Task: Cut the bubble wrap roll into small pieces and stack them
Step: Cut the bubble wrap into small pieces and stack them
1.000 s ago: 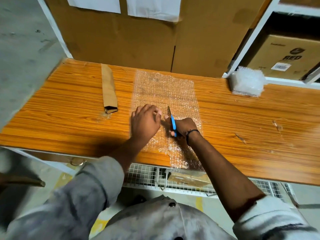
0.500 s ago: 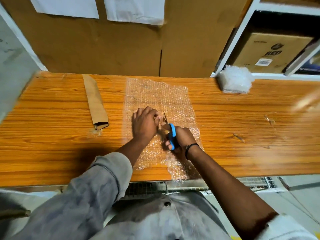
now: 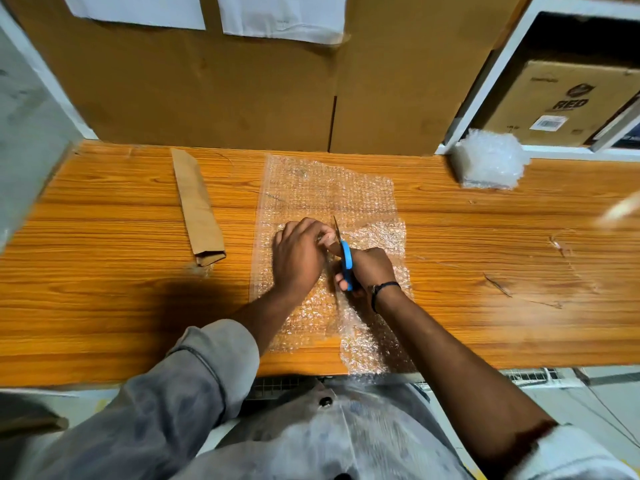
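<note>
right hand [image 3: 372, 270] grips the blue-handled steel scissors [image 3: 347, 261], fingers round the handle, blade tip pointing away from the body. left hand [image 3: 299, 258] curls down on the clear plastic bubble wrap sheet [image 3: 329, 192] just left of the blade, apparently pinching it taut; fingertips mostly hidden. sheet lies flat mid-way along the orange wood-grain table [image 3: 104, 289], near end drooping over the front edge. likely very light, soft and slick, so it will slide or bunch unless held close to the cut line. stack of cut clear pieces [image 3: 488, 159] sits far right by the back edge, with bare tabletop between it and the sheet. folded brown cardboard strip [image 3: 199, 206] lies left, well apart. big cardboard boxes [image 3: 207, 91] close off the back.
</note>
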Action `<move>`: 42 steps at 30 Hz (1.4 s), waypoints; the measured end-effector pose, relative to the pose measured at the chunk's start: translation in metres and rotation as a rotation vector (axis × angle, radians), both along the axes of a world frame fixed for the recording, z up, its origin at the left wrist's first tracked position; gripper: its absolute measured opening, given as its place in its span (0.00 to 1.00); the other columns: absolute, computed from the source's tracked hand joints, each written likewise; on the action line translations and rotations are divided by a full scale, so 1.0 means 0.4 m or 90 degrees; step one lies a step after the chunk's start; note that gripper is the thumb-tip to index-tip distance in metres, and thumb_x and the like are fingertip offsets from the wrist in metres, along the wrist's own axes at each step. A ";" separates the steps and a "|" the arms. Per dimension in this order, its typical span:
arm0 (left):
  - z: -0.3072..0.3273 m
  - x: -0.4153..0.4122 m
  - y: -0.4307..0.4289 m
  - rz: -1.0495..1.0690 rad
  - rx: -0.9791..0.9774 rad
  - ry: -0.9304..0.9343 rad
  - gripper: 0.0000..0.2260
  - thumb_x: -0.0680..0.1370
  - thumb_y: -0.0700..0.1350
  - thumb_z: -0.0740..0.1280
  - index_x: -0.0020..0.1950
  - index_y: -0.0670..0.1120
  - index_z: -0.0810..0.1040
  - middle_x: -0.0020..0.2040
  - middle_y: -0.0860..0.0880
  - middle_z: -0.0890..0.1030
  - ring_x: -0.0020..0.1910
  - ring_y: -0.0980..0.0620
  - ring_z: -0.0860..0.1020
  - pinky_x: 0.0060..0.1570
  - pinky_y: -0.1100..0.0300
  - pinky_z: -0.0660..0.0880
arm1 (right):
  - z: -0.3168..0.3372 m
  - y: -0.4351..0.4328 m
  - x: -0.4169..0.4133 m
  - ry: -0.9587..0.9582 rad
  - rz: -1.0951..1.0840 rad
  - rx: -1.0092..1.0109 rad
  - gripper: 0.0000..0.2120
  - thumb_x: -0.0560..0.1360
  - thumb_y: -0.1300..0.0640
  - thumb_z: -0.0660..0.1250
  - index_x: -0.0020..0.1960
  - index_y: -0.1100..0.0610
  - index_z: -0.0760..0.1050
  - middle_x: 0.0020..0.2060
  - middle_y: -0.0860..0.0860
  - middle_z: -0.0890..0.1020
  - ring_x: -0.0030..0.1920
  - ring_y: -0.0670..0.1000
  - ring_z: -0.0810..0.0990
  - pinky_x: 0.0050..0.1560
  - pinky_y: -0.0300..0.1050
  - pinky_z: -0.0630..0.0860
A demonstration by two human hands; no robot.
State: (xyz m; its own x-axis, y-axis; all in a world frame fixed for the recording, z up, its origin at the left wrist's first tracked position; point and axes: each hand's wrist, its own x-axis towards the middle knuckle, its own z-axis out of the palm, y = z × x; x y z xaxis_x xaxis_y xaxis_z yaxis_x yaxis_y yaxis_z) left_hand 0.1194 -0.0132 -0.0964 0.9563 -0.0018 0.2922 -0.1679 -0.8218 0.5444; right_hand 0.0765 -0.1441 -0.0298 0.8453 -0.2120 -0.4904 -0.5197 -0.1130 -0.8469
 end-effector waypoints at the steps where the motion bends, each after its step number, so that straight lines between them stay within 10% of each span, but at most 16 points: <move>1: -0.001 0.001 0.001 -0.001 -0.006 -0.006 0.12 0.76 0.40 0.71 0.56 0.54 0.81 0.57 0.57 0.81 0.58 0.49 0.74 0.57 0.48 0.69 | -0.006 0.000 0.007 -0.004 0.002 -0.020 0.23 0.71 0.46 0.77 0.40 0.69 0.83 0.26 0.58 0.81 0.22 0.53 0.77 0.22 0.37 0.67; 34: -0.015 0.014 0.006 -0.012 -0.064 -0.011 0.07 0.81 0.49 0.68 0.59 0.53 0.81 0.58 0.57 0.81 0.57 0.51 0.74 0.55 0.51 0.68 | -0.031 0.006 0.216 0.013 -0.002 0.067 0.28 0.63 0.39 0.82 0.39 0.66 0.82 0.30 0.62 0.82 0.25 0.56 0.77 0.30 0.44 0.74; 42: -0.010 0.014 0.006 -0.015 -0.088 -0.040 0.05 0.83 0.52 0.66 0.54 0.54 0.80 0.54 0.59 0.81 0.54 0.54 0.73 0.52 0.54 0.65 | -0.030 -0.018 0.269 0.002 0.037 -0.138 0.24 0.65 0.38 0.81 0.30 0.57 0.78 0.20 0.50 0.77 0.19 0.48 0.72 0.23 0.36 0.66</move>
State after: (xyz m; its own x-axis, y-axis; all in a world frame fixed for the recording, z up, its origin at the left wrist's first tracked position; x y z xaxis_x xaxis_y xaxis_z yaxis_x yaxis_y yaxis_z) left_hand 0.1251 -0.0106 -0.1005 0.9366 0.0200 0.3499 -0.2233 -0.7355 0.6397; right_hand 0.1843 -0.1514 -0.0417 0.8577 -0.2629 -0.4419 -0.5097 -0.3218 -0.7979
